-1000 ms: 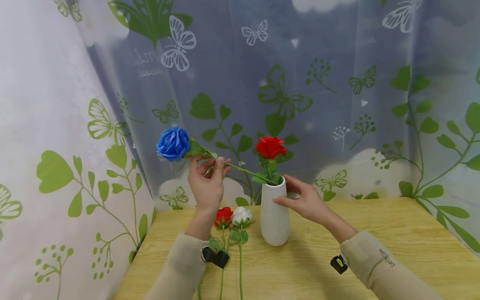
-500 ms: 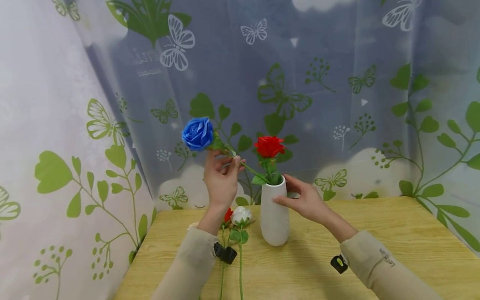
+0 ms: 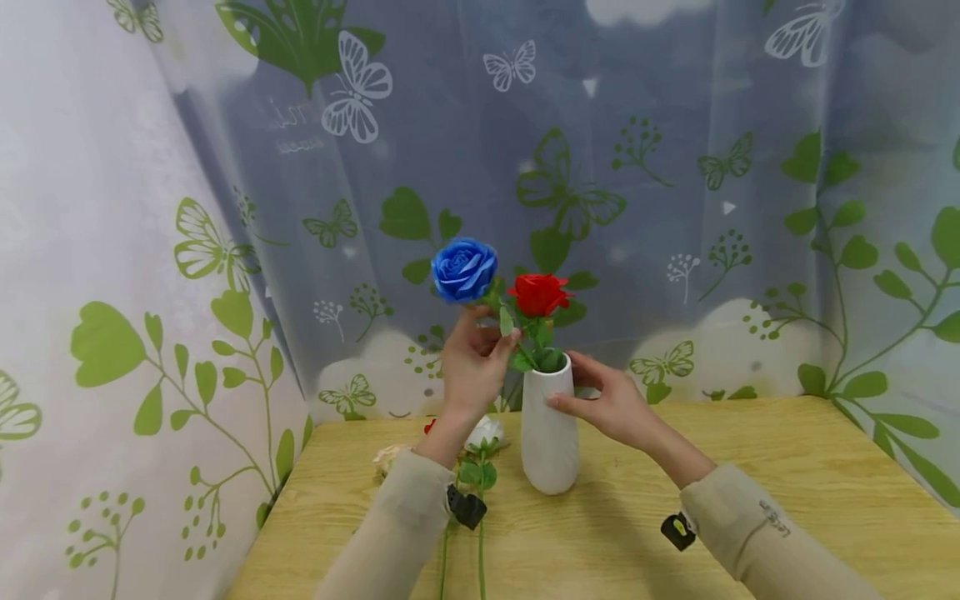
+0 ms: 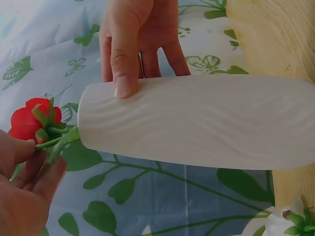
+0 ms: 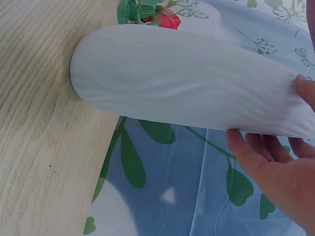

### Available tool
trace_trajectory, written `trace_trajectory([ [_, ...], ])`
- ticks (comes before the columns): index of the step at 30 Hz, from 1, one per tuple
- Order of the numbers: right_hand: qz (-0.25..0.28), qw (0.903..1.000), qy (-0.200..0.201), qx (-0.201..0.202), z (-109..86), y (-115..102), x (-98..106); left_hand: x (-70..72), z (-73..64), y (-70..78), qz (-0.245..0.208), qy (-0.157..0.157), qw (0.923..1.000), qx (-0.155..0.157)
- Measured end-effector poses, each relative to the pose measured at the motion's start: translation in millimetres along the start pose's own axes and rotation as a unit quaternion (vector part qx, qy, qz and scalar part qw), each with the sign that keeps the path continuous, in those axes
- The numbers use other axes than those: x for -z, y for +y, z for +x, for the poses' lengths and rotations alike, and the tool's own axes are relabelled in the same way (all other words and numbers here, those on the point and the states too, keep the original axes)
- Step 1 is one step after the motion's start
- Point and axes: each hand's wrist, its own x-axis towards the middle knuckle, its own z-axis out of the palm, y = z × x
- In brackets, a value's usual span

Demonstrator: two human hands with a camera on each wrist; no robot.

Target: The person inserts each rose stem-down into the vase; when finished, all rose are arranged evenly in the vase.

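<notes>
A blue rose (image 3: 464, 269) leans over the mouth of the white vase (image 3: 550, 442); its lower stem is inside. My left hand (image 3: 474, 367) pinches that stem between thumb and fingers just above the rim, also seen in the left wrist view. A red rose (image 3: 540, 294) stands in the same vase, to the right of the blue one. My right hand (image 3: 618, 404) grips the vase near its rim, thumb on the near side and fingers around the far side. In the right wrist view the vase (image 5: 172, 78) stands with its base on the table.
On the wooden table (image 3: 750, 500), left of the vase, lie a white rose (image 3: 484, 431), a cream rose (image 3: 387, 457) and another red rose (image 3: 430, 426), partly hidden by my left arm. A patterned curtain (image 3: 660, 208) hangs behind the table.
My left hand has moved right towards the vase, bringing the blue rose along and tipping it more upright, its stem deeper inside. The right hand and vase stay in place.
</notes>
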Motion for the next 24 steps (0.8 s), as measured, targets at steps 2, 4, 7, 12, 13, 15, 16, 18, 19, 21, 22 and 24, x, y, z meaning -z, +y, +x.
trace_trajectory([
  [2, 0.001, 1.0000, 0.001, 0.003, -0.6, -0.1, 0.2, -1.9, -0.7, -1.1, 0.033, -0.008, 0.9994, 0.007],
  [4, 0.003, 1.0000, 0.003, 0.005, -0.8, 0.0, 0.6, -3.1, -1.2, -2.1, 0.059, -0.018, 0.9978, 0.023],
  [7, 0.004, 1.0000, 0.002, 0.006, -0.6, 0.1, 0.9, -4.4, -2.0, -4.8, 0.072, -0.040, 0.9950, 0.057],
  [12, 0.001, 1.0000, -0.003, 0.001, -0.7, 1.0, 0.8, -4.9, -4.7, -11.4, 0.057, -0.052, 0.9944, 0.072],
  [13, 0.000, 1.0000, -0.004, 0.002, -0.6, 1.0, 0.8, -4.8, -5.2, -12.3, 0.054, -0.051, 0.9949, 0.068],
  [15, 0.000, 1.0000, -0.004, 0.003, -0.3, 1.3, 0.9, -5.3, -5.8, -13.5, 0.051, -0.048, 0.9959, 0.057],
  [16, 0.000, 1.0000, -0.004, 0.003, -0.2, 1.4, 0.9, -5.4, -6.1, -14.0, 0.050, -0.048, 0.9960, 0.056],
  [18, 0.000, 1.0000, -0.003, 0.004, 0.4, 2.1, 0.7, -5.7, -6.5, -13.9, 0.048, -0.051, 0.9959, 0.057],
  [19, 0.000, 1.0000, -0.003, 0.005, 0.6, 2.5, 0.6, -5.9, -6.8, -14.3, 0.049, -0.050, 0.9960, 0.056],
  [21, -0.001, 1.0000, -0.003, 0.004, 0.7, 3.2, 0.5, -6.0, -7.0, -14.6, 0.052, -0.045, 0.9957, 0.062],
  [22, -0.001, 1.0000, -0.002, 0.004, 0.7, 3.3, 0.5, -6.0, -6.7, -14.8, 0.054, -0.042, 0.9956, 0.063],
  [24, -0.002, 1.0000, -0.001, 0.005, 0.5, 3.3, 0.9, -6.1, -5.9, -15.3, 0.060, -0.033, 0.9960, 0.058],
])
